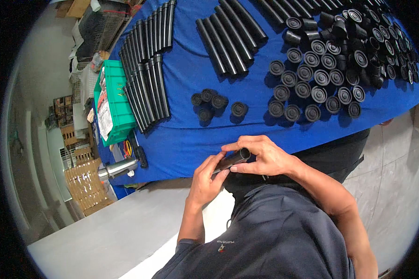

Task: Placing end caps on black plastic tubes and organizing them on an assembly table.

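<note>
Close to my body, just off the table's near edge, I hold a short-looking black tube (231, 160) with both hands. Its open round end tilts up toward the right. My left hand (207, 179) is closed round the lower part, thumb along the side. The fingers of my right hand (261, 157) grip it near the open end. The tube's lower end is hidden by my left hand. Beyond my hands, several round black caps (239, 109) stand in a small group on the blue cloth (186, 153).
Black tubes (156, 88) with collared ends lie in two rows at left. Plain black tubes (230, 39) lie at the far middle. Many ringed black caps (321, 77) crowd the right. A green crate (121, 104), a silver cylinder (118, 169) and a cardboard box (86, 186) are left.
</note>
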The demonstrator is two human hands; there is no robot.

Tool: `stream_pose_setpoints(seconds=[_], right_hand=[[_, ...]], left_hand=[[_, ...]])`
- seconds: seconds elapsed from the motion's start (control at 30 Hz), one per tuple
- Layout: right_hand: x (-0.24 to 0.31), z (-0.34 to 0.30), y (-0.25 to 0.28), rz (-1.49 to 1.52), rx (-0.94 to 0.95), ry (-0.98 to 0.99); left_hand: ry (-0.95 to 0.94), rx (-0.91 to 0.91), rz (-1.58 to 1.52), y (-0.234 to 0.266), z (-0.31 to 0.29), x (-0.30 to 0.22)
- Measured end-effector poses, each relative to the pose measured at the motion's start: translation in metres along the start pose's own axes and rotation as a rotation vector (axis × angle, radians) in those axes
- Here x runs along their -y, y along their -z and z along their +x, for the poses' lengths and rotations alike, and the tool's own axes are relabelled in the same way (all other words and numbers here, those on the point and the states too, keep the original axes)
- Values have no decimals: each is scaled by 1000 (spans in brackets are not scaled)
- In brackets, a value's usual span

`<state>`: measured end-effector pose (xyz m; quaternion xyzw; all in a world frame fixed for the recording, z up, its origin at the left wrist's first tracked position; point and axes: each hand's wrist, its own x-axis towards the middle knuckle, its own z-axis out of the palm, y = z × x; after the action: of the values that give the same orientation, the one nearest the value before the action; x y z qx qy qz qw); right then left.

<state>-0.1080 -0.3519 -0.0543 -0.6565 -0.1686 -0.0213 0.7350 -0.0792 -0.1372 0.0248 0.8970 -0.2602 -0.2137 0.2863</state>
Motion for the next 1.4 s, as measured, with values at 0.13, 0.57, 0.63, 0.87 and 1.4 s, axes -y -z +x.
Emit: stream_pose_setpoints(seconds=[0.13,0.57,0.63,0.87,1.4], right_hand=[[-5,-3,-1,53,-37,-30],[-1,-4,-5,-82,-6,76],[2,-3,-3,-122,29,53],[-12,-6,-10,-34,-43,140],[-5,-5,-4,4,-150,-79]], left_hand=[[23,-88,-106,-5,7,-4],[118,-401,-1280,-9,2,6],[141,-455,-1494,-7,4,6],[604,-329,-1756,-35,-5,32],[-219,-345,360,-19,17,20]])
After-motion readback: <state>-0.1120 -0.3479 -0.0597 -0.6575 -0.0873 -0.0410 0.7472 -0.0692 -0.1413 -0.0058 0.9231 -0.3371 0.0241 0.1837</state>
